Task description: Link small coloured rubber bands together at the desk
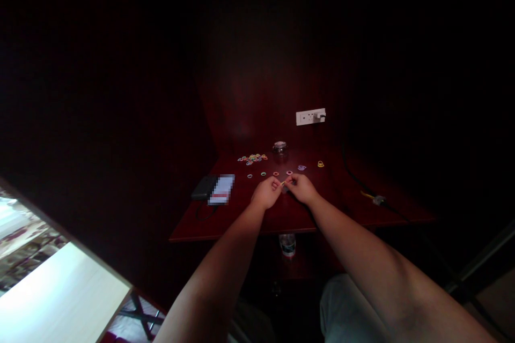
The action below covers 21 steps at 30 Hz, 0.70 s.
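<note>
Above the dark red desk, my left hand (267, 192) and my right hand (301, 188) meet with fingertips pinched on a small yellow hair tie (283, 184). Just beyond my fingers runs a row of single hair ties: a blue one (250, 176), a green one (263, 173), an orange-red one (276, 173) and a pink one (289, 172). Farther right lie some purple hair ties (301, 168) and some yellow hair ties (321, 164). A mixed pile of coloured hair ties (252, 158) is spread at the back left.
A clear lidded jar (280, 148) stands near the back wall. At the left sit a black case (204, 187) and a blurred phone-like screen (221, 189). A white socket (310, 117) holds a plug; a cable with a connector (379, 200) lies right. Below the desk is a container (287, 245).
</note>
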Tool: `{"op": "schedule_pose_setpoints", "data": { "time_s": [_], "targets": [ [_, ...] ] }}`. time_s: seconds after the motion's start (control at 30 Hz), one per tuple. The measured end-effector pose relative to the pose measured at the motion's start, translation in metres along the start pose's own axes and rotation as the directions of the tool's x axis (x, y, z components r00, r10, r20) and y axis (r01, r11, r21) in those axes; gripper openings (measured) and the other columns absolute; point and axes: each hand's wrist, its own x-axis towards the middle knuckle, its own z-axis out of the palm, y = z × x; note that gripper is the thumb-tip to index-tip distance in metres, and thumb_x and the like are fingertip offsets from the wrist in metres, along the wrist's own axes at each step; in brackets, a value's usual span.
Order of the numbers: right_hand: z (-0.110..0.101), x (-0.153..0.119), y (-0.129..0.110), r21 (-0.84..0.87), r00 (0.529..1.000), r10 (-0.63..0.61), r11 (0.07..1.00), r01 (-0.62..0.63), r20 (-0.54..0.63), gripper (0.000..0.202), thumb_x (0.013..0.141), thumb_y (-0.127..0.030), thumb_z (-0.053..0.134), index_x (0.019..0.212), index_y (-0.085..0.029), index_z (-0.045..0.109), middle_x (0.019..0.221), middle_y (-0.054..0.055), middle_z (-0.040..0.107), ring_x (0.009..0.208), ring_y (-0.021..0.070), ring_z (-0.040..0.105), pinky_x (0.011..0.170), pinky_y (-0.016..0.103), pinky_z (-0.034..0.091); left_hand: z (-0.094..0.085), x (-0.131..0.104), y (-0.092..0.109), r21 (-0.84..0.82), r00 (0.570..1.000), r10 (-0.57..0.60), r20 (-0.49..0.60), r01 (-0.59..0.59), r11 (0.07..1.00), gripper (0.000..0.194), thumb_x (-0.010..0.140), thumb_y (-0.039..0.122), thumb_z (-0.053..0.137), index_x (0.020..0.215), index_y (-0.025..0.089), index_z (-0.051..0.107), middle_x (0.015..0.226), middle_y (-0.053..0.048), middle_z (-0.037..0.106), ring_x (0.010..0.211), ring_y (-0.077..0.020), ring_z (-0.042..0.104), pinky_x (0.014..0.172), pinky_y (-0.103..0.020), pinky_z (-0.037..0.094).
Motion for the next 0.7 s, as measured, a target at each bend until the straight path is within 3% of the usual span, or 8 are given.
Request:
{"op": "schedule_pose_setpoints", "data": {
  "time_s": [0.7],
  "targets": [
    [-0.0014,-0.0017,-0.0003,-0.017,0.999,0.040,0.999,-0.040,-0.003,0.015,0.068,-0.027,0.063,0.069,-0.014,0.068,0.061,0.002,0.063,0.053,0.0117,0.052,0.052,0.022,0.037,-0.0008,0.0019,-0.0012,0.041,0.997,-0.013,-0.073,0.016,0.999,0.009,0.082,0.025,0.051,0.082,0.017,0.056,0.075,-0.002,0.063,0.066,-0.0112,0.057,0.065,-0.022,0.044]
  ]
}}
